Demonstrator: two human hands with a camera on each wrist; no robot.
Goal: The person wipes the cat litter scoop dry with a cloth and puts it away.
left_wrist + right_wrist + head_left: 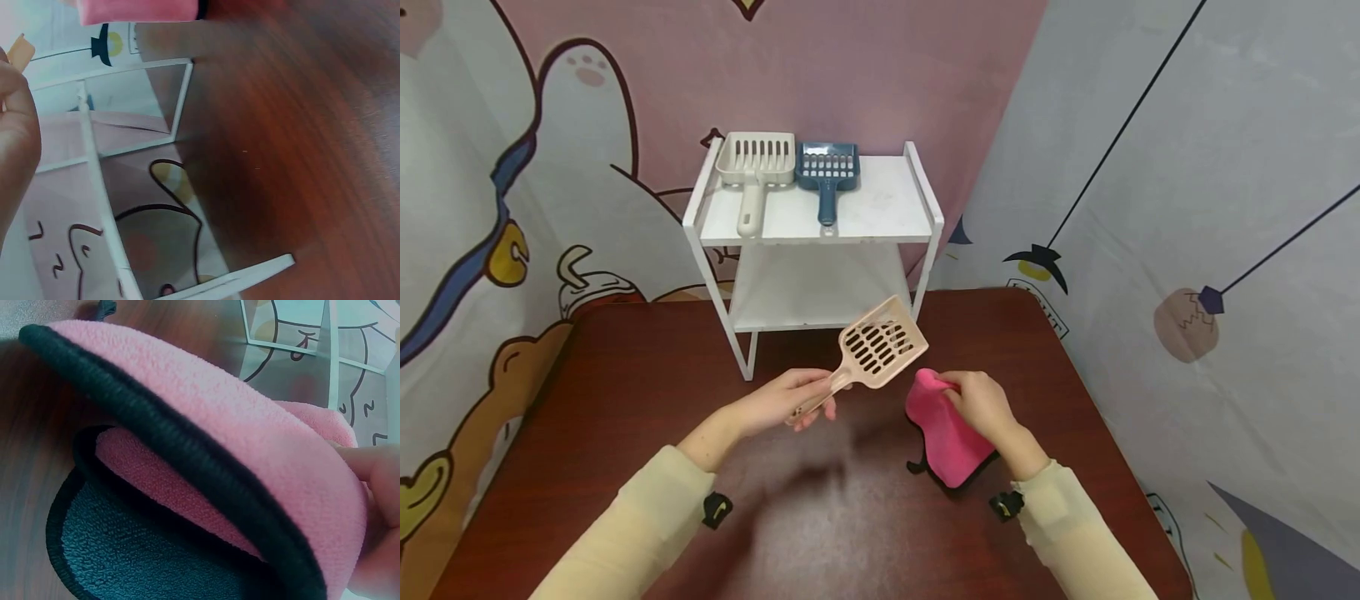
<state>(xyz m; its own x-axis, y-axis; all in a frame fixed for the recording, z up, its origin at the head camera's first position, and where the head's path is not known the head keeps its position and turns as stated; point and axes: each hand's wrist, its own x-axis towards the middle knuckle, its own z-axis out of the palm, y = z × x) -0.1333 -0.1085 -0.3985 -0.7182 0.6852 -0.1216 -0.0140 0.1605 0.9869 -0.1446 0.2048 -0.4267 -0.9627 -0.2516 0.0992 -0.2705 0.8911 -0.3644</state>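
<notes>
A beige litter scoop (880, 343) with a slotted head is held by its handle in my left hand (790, 398), tilted up above the table with the head pointing right. To the right of it, my right hand (981, 404) pinches a pink cloth (951, 433) with a dark edge, which hangs down near the tabletop. In the right wrist view the pink cloth (206, 419) is folded over, and a dark grey-blue face (144, 544) shows beneath. Scoop and cloth are apart. Only a small part of the scoop (21, 52) shows in the left wrist view.
Behind my hands stands a white two-tier rack (887, 200) on the dark red-brown table (647, 500). A cream slotted scoop (752, 187) and a dark blue scoop (827, 179) lie side by side on its upper shelf. Cartoon-printed curtains (887, 67) surround the table.
</notes>
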